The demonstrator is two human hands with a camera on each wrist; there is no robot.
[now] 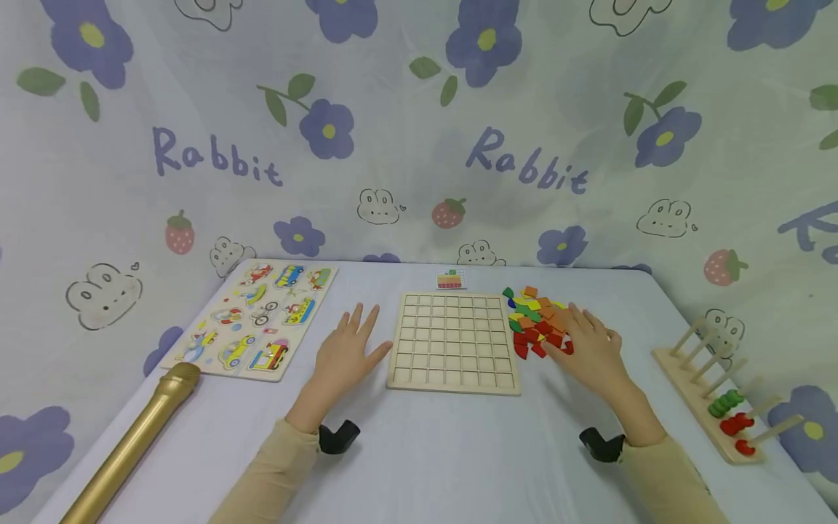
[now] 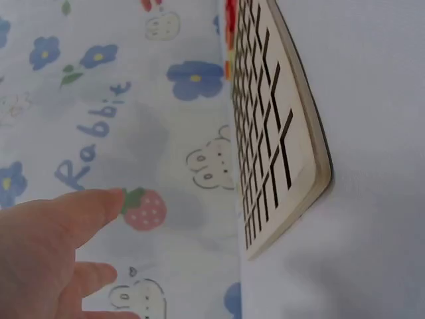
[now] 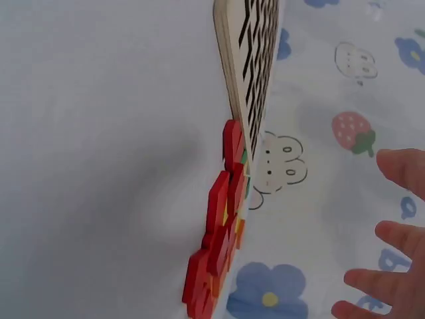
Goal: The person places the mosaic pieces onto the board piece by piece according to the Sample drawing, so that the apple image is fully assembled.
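A wooden grid board (image 1: 454,340) with empty square cells lies flat in the middle of the table; its edge also shows in the left wrist view (image 2: 285,126) and the right wrist view (image 3: 249,60). Just left of it my left hand (image 1: 347,349) rests flat on the table, fingers spread and straight (image 2: 60,226). Right of the board sits a pile of coloured tiles (image 1: 533,320), red, orange, yellow and green (image 3: 219,246). My right hand (image 1: 589,346) lies on the pile's right side with fingers extended (image 3: 392,279), touching the red tiles.
A vehicle peg puzzle (image 1: 258,316) lies at the left. A gold tube (image 1: 131,444) is at the front left. A small picture card (image 1: 451,279) sits behind the board. A wooden peg rack with green and red beads (image 1: 720,400) stands at the right edge.
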